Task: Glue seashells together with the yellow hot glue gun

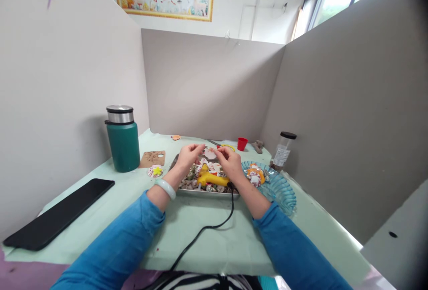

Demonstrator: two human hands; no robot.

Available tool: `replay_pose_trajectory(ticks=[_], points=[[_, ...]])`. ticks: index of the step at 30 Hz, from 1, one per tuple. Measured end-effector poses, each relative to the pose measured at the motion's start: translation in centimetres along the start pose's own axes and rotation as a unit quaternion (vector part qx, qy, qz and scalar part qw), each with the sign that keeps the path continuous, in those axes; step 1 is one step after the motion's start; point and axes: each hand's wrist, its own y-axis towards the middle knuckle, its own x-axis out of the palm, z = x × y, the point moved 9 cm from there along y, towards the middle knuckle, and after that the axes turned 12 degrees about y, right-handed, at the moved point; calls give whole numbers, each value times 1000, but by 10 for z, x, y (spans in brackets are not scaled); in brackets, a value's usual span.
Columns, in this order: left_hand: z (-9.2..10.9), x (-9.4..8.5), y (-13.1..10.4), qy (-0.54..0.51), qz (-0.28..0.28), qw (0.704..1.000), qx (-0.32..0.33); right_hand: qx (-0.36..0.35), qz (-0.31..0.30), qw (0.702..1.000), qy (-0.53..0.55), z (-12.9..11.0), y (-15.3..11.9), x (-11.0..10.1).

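Over the far part of a metal tray (207,194), my left hand (189,155) and my right hand (230,159) face each other, fingertips pinched. Between them is a small pale round piece (210,153); which hand grips it is hard to tell. The fingers of both hands are closed, and anything tiny in them is too small to name. Below, a yellow glue gun (212,178) with a black cord (209,226) lies on shells and stones in the tray.
A green bottle (123,147), brown card (153,159), flower piece (155,171) and black slab (60,214) are left. A blue glass plate (282,194) with decorated pieces, a clear jar (281,154) and a red cup (242,143) are right. Yellow-handled scissors (228,147) lie behind my hands.
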Motion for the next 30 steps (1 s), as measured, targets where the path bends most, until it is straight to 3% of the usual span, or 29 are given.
replay_pose_trajectory(ticks=[8,14,25,30], points=[[-1,4,0,-33,-24,999,6,-40,-3,998,-40,-8,-1,0],[-7,-2,0,-58,1,998,-38,-3,-2,1000,-3,4,1,-2],[-26,8,-1,-144,-48,978,-146,-51,-69,996,39,-10,0,9],[-23,10,-2,-130,-66,981,-131,-25,-48,997,55,-2,1,4]])
